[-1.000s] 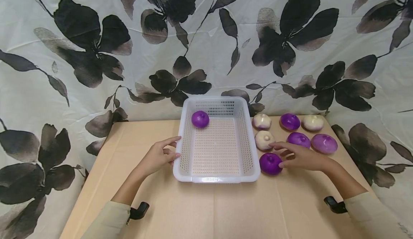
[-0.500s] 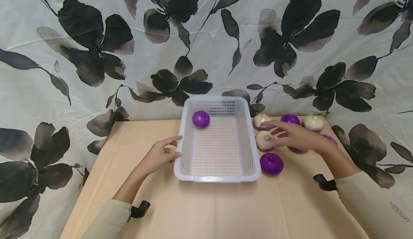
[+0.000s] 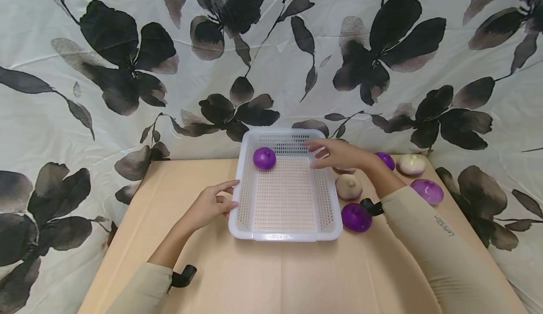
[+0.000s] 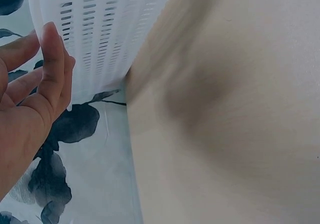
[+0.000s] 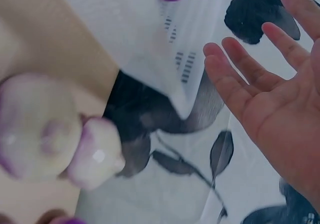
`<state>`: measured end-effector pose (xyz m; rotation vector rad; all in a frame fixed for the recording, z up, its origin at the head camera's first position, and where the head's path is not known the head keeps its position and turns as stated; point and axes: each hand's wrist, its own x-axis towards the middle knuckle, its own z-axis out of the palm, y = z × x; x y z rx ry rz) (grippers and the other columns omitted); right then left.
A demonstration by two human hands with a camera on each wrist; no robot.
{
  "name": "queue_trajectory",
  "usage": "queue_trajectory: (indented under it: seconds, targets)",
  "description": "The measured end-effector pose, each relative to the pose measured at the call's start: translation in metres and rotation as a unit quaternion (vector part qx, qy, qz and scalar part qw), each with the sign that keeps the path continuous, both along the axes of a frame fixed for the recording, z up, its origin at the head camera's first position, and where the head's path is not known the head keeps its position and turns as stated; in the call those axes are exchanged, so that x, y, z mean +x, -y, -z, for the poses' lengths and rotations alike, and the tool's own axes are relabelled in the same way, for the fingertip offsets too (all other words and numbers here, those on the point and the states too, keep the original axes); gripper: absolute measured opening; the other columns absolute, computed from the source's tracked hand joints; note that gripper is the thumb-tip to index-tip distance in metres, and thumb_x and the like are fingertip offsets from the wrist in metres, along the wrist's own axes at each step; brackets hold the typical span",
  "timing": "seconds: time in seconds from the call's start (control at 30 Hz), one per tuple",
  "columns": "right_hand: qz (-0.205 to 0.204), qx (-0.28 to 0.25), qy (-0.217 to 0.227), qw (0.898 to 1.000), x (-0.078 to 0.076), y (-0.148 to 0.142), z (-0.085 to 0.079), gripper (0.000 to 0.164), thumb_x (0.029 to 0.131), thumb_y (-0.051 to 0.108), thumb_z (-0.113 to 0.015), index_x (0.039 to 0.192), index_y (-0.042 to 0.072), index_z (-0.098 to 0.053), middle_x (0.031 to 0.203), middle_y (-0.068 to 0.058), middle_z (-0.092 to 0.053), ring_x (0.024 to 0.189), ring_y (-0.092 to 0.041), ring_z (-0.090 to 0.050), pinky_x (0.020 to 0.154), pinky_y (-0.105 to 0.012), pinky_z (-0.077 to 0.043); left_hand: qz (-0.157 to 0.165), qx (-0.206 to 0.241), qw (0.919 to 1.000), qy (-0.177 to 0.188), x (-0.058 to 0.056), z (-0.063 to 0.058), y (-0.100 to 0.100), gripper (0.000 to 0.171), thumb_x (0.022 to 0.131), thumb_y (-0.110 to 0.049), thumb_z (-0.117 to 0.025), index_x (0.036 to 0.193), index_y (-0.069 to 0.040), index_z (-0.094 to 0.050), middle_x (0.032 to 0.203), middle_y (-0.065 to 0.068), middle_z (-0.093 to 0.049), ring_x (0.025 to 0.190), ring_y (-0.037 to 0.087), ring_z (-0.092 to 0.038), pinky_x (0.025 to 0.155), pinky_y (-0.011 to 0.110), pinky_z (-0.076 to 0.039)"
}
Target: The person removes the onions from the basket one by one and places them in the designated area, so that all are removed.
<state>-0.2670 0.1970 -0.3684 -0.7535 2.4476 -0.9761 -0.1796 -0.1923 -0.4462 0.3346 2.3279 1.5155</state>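
Observation:
A white perforated plastic basket stands mid-table, with one purple onion in its far left corner. My left hand holds the basket's left rim, fingers against the outer slotted wall in the left wrist view. Over the far right rim hovers my right hand, fingers spread and loosely bent, nothing in them. In the right wrist view its palm faces the camera. Beside the basket's right wall lie a whitish onion and a dark purple onion; another pale one is mostly hidden under the right hand.
Farther right on the tan table sit a purple onion, a white onion and a lighter purple onion. The right forearm covers part of this group. A floral cloth hangs behind the table.
My right hand has moved from beside the dark purple onion, across the pale onions, up and left to the basket's far right rim. The left hand and basket have stayed put.

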Motion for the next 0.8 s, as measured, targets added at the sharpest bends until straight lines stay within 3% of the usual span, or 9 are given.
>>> queue_trajectory:
  seconds: [0.3,0.6,0.8]
  targets:
    - [-0.003,0.027,0.027,0.999,-0.033,0.046,0.002,0.071,0.088,0.035,-0.070,0.149,0.020,-0.035,0.147,-0.019,-0.043,0.131,-0.039,-0.049,0.106,-0.054,-0.044,0.006,0.010,0.9999,-0.002,0.000,-0.005,0.000,0.063,0.087,-0.005,-0.069,0.144,-0.007,-0.043,0.123,0.022,-0.051,0.069,0.016,-0.064,0.067,0.048,-0.060]
    - [0.066,-0.013,0.041,0.997,-0.051,0.079,0.046,0.071,0.089,0.034,-0.068,0.148,0.013,-0.035,0.147,-0.022,-0.041,0.137,-0.040,-0.039,0.110,-0.056,-0.039,0.011,0.010,0.9999,-0.002,0.002,-0.006,0.000,0.064,0.087,-0.005,-0.069,0.145,-0.007,-0.042,0.125,0.022,-0.050,0.067,0.017,-0.063,0.063,0.041,-0.060]
    - [0.149,-0.048,0.063,0.986,-0.051,0.093,0.071,0.074,0.087,0.036,-0.070,0.149,0.015,-0.034,0.147,-0.019,-0.041,0.137,-0.039,-0.038,0.111,-0.056,-0.038,0.012,0.014,0.9998,0.002,0.002,-0.006,0.000,0.065,0.087,-0.004,-0.068,0.146,-0.006,-0.041,0.124,0.022,-0.050,0.066,0.017,-0.063,0.063,0.039,-0.060]
